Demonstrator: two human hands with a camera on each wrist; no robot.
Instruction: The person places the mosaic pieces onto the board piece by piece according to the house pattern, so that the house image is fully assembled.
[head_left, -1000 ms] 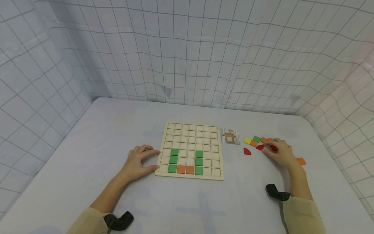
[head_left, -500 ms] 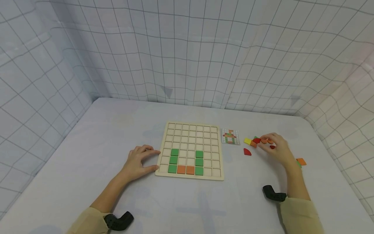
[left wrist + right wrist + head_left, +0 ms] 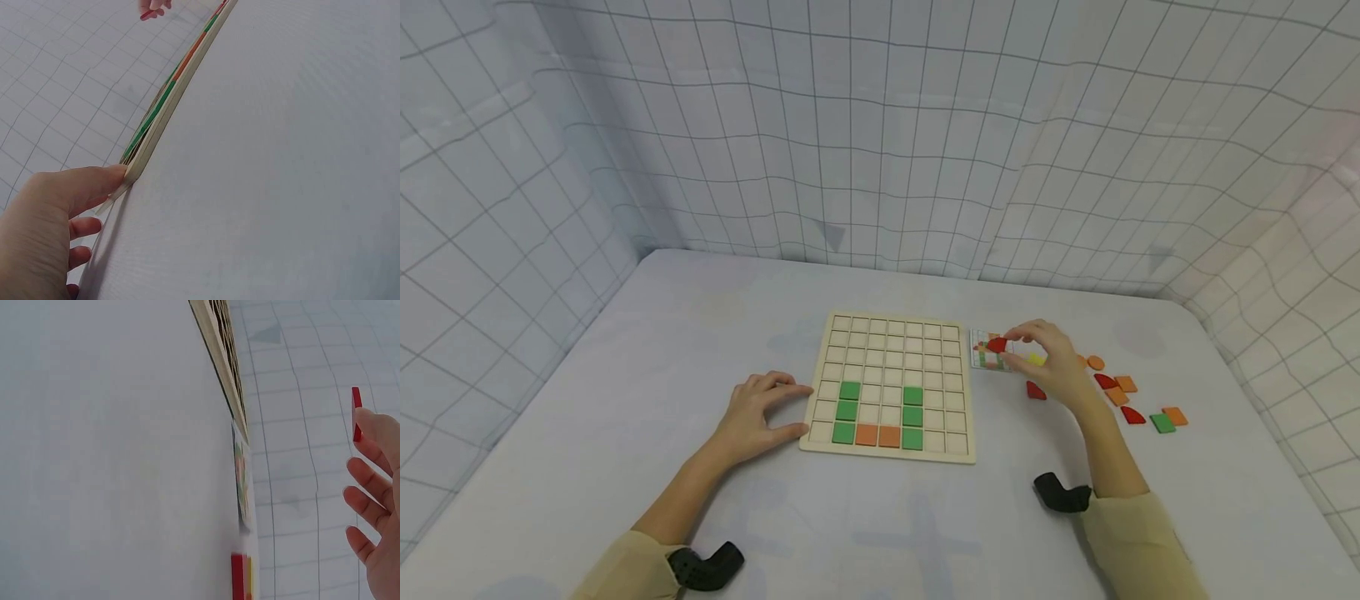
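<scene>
My right hand (image 3: 1054, 367) pinches a red quarter-circle tile (image 3: 997, 345) between thumb and forefinger, raised above the table. In the head view the tile overlaps the pattern card (image 3: 979, 360). The right wrist view shows the tile (image 3: 357, 412) edge-on, its other fingers loosely bent. At the left side of the gridded wooden board (image 3: 887, 456), my left hand (image 3: 756, 419) rests with thumb and forefinger spread along the rim. Its thumb touches the near corner in the left wrist view. Several green tiles (image 3: 847, 410) form two columns on the board, joined by two orange tiles (image 3: 877, 436) in the bottom row.
Right of the card lie a red quarter-circle tile (image 3: 1036, 391) and a yellow tile (image 3: 1036, 360), partly behind the right hand. Farther right are loose orange squares (image 3: 1126, 384), an orange round tile (image 3: 1096, 362) and a green square (image 3: 1162, 423). A gridded curtain (image 3: 910, 167) surrounds the table.
My right hand has picked up a red quarter-circle tile from the loose pieces and carried it left to over the card. The left hand and the board stay in place.
</scene>
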